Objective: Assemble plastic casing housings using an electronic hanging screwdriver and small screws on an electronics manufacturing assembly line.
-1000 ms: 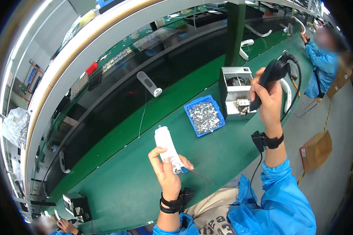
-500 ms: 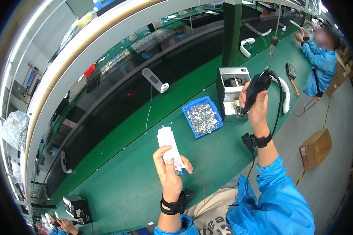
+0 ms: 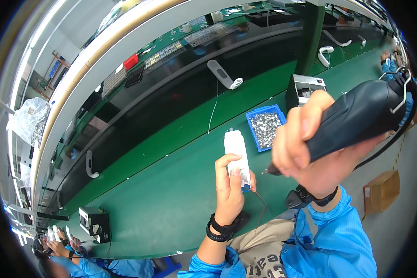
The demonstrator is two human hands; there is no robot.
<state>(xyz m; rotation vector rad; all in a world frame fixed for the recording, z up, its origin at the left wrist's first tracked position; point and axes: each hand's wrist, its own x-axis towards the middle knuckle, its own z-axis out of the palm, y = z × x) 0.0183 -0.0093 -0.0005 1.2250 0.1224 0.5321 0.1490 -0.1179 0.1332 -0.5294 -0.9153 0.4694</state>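
My left hand (image 3: 229, 197) is closed around a long white plastic housing (image 3: 235, 142), held above the green bench. A thin reddish-brown wire trails from the housing's lower end, next to a small blue part. My right hand (image 3: 306, 150) grips a black electric screwdriver (image 3: 363, 116) close to the camera. Its tip points left toward the housing but stays apart from it. A metal hanger loop (image 3: 405, 88) and a black cable are at the driver's rear end. Just beyond, a blue tray (image 3: 251, 131) holds many small metal parts.
A box-shaped metal device (image 3: 294, 95) stands behind the tray, partly hidden by my right hand. White-and-grey devices (image 3: 222, 74) lie along the dark conveyor. At lower left is a black box (image 3: 97, 227) near other people's hands. A cardboard box (image 3: 380, 192) sits on the floor.
My right hand has brought the screwdriver away from the metal device, nearer the camera, with its tip toward the housing. The view has shifted; my left hand still holds the housing.
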